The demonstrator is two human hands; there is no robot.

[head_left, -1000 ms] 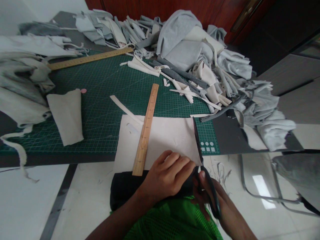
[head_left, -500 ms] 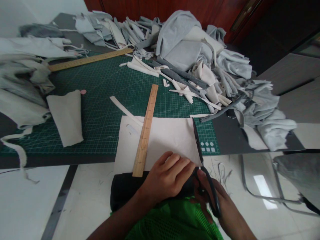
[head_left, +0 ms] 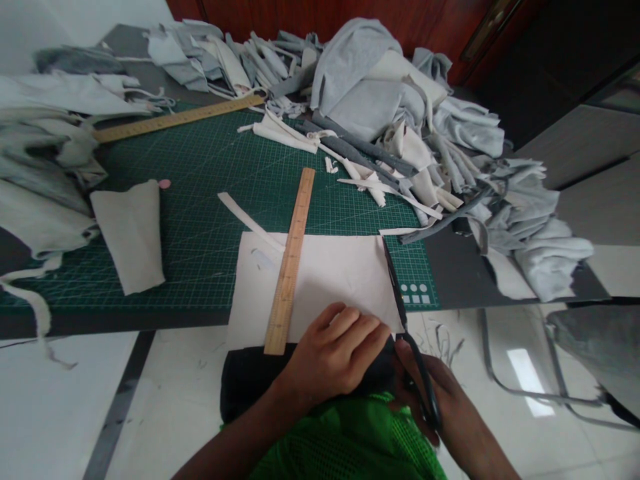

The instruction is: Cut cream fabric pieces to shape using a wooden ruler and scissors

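Observation:
A cream fabric rectangle (head_left: 330, 273) lies over the near edge of the green cutting mat (head_left: 210, 193). A short wooden ruler (head_left: 291, 261) rests across it. My left hand (head_left: 335, 357) grips the fabric's near edge, fingers curled over it. My right hand (head_left: 440, 400) is wrapped round the handles of black scissors (head_left: 400, 300), whose closed blades run along the fabric's right edge.
A long wooden ruler (head_left: 180, 118) lies at the mat's far side. A folded cream piece (head_left: 131, 235) sits left, a thin cream strip (head_left: 250, 220) beside the ruler. Heaps of grey and cream offcuts (head_left: 400, 120) crowd the back and right. White floor lies below the table edge.
Almost nothing has moved. The scissors and my right hand have shifted very slightly; my left hand keeps its hold on the fabric.

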